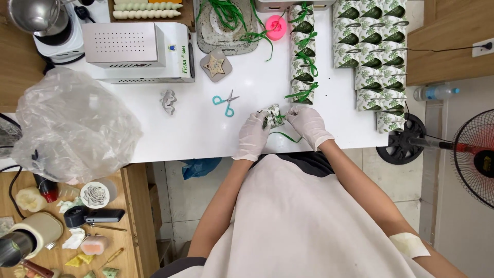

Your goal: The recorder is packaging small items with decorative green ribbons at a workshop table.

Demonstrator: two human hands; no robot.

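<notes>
My left hand (253, 135) and my right hand (309, 125), both in white gloves, hold a small leaf-printed gift box (271, 115) between them on the white table (206, 123). A green ribbon (287, 135) runs over the box and trails toward the table's near edge. Teal-handled scissors (225, 101) lie just left of my left hand. A column of ribbon-tied boxes (303, 51) stands behind my right hand.
Rows of untied leaf-printed boxes (374, 51) fill the right of the table. A white machine (139, 49), a tray with green ribbon (226, 25), a pink object (276, 27), a star piece (215, 65) and a big plastic bag (72, 123) lie left. A fan (473, 154) stands at right.
</notes>
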